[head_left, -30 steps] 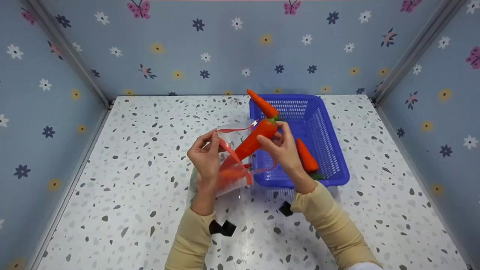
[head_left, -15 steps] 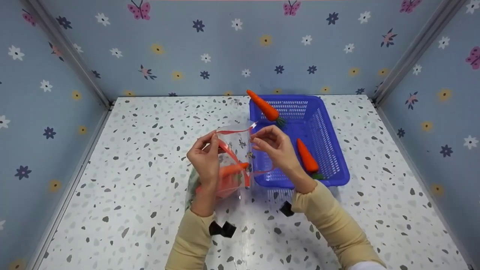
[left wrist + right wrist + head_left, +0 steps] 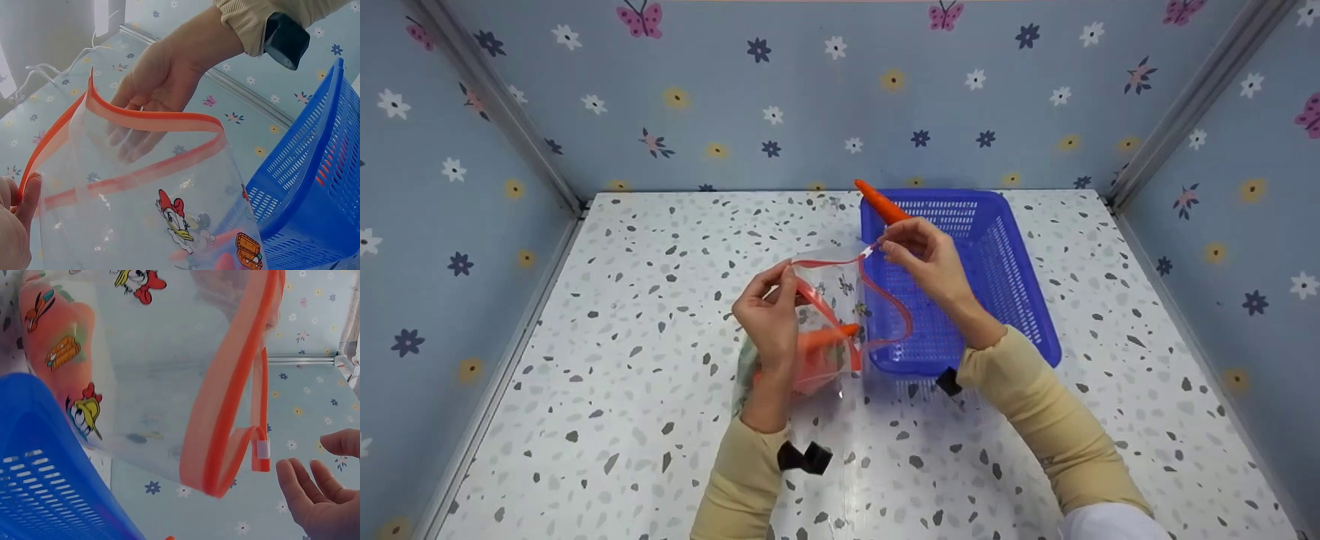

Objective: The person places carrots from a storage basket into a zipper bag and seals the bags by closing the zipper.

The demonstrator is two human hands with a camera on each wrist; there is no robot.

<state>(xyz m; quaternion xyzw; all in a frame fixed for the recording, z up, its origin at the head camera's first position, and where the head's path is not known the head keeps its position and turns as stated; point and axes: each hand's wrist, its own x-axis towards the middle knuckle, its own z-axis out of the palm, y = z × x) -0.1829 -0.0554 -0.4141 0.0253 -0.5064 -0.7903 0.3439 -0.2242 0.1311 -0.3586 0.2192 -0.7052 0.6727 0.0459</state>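
A clear zip bag point(image 3: 829, 281) with a red zip band and cartoon prints stands with its mouth spread. My left hand point(image 3: 769, 307) pinches the left side of this mouth between thumb and fingers, as the left wrist view also shows the hand point(image 3: 17, 216) at the band. Inside the bag lie orange and red vegetables point(image 3: 817, 356), seen through the plastic. My right hand point(image 3: 930, 262) hovers over the blue basket, beside the white zip slider point(image 3: 263, 449). In the right wrist view, thumb and fingers point(image 3: 320, 489) are apart with nothing between them.
The blue perforated basket point(image 3: 1039, 307) stands right of the bag, touching or overlapping it in view. A carrot point(image 3: 881, 202) leans over its back left rim. The speckled tabletop point(image 3: 645, 300) is bounded by flowered walls point(image 3: 810, 97).
My right hand has let a red chili pepper go into the bag, then moved up and right, away from the mouth. Its arm now hides the second carrot in the basket. My left hand stays put.
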